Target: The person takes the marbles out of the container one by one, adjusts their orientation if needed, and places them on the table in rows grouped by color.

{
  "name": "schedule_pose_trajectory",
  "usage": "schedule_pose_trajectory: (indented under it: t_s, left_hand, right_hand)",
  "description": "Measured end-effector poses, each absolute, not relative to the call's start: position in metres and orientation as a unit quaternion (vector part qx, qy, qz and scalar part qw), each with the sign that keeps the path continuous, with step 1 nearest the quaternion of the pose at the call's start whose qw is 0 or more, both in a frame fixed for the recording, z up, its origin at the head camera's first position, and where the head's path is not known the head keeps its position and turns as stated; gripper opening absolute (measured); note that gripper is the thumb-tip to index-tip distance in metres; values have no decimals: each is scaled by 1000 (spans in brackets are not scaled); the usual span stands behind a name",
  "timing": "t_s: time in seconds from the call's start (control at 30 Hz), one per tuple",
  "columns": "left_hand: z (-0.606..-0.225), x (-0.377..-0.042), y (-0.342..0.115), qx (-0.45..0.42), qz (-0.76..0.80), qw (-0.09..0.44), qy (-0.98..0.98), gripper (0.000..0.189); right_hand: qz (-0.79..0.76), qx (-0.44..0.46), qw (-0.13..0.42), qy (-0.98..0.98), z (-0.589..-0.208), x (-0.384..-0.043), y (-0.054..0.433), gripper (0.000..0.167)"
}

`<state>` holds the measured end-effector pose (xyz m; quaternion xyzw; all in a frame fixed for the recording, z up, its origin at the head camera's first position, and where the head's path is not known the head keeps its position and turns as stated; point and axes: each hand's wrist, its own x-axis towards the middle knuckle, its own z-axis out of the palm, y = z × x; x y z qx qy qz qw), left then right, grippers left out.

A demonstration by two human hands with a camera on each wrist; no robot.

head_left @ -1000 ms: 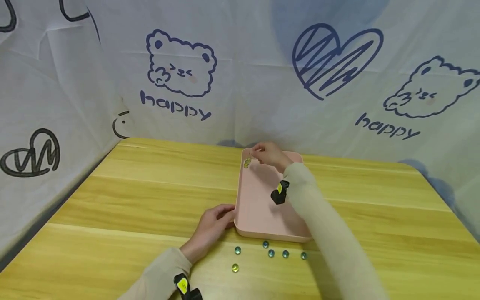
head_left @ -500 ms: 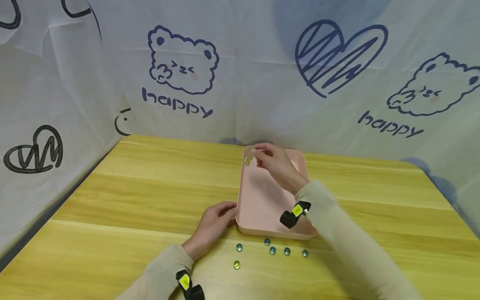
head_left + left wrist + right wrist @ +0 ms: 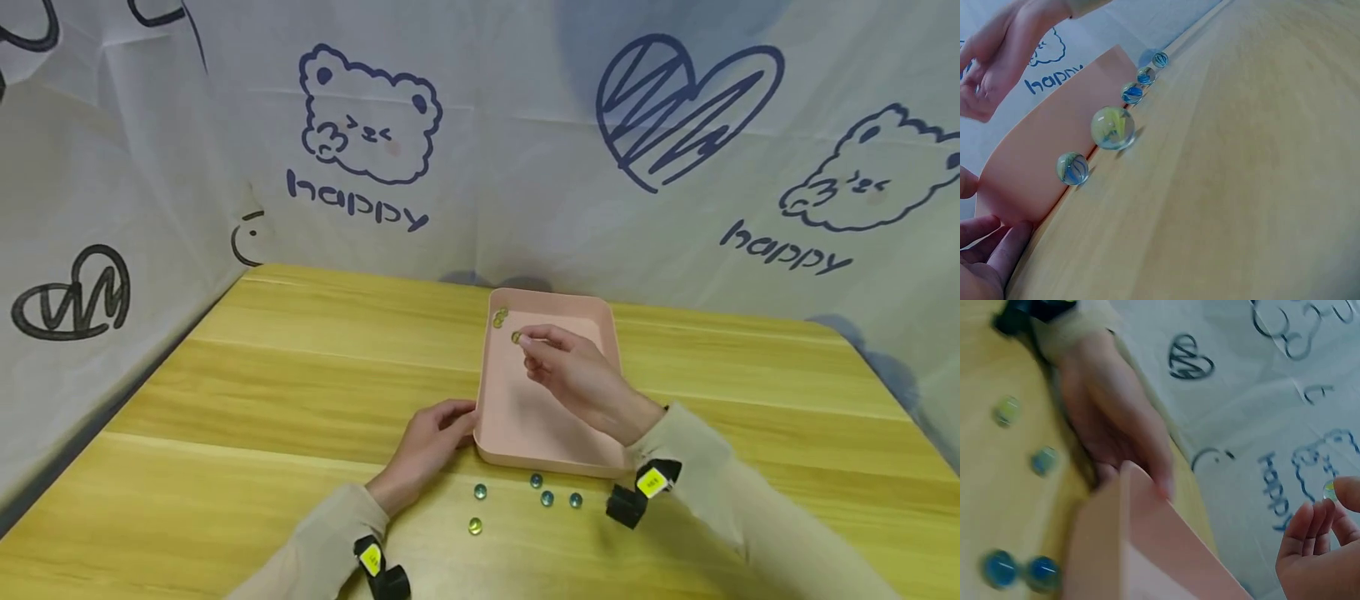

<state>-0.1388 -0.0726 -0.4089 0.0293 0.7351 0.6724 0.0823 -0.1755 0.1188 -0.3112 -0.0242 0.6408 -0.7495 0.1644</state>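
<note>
My right hand (image 3: pixel 588 379) pinches a yellow marble (image 3: pixel 517 337) between thumb and fingertips, over the pink tray (image 3: pixel 517 433). That marble (image 3: pixel 1329 490) also shows in the right wrist view. A small cluster of yellow marbles (image 3: pixel 499 317) lies in the tray's far left corner. My left hand (image 3: pixel 427 450) holds the tray's near left corner from outside, its fingers (image 3: pixel 1013 247) low against the pink wall in the left wrist view. In front of the tray, several blue marbles (image 3: pixel 547 498) and one yellow marble (image 3: pixel 476 526) lie on the table.
The wooden table (image 3: pixel 300 375) ends at a white cloth backdrop (image 3: pixel 517 200) with drawn bears and hearts. One blue marble (image 3: pixel 480 492) sits close to the left wrist. The right wrist's black camera (image 3: pixel 630 500) hangs near the tray's near right corner.
My right hand has come back from the tray's far left corner toward the near right, carrying the yellow marble. Its wrist camera now covers the rightmost blue marble. The left hand keeps its place.
</note>
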Motion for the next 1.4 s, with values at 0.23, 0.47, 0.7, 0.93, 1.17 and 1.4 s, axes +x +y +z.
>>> schedule_pose_trajectory:
  t_s: [0.23,0.47,0.7,0.93,1.17,1.4]
  left_hand:
    - [-410,-138,-74,30,671,84,736,32]
    - [-410,-136,-74,33,672,84,735,33]
    - [-410,-135,-74,32,671,86,736,33]
    - [-411,-136,-75,37,670,80,737,34]
    - [-412,-136,-75,36,666,77,741,33]
    - [-410,-137,-74,38,670,77,738,32]
  right_hand:
    - [-722,-26,165,672,-315,-147,119,23]
    - [-662,-28,156,732,-320,-132,123,27]
    - [-612,-52,151,775,-331,-119,132,27]
    - [-584,-125,133,791,-339,-102,134,27]
    - [-581,-138,121,793,-340,-87,131,27]
    - [-600,-113,121,783,-346,-72,130,27]
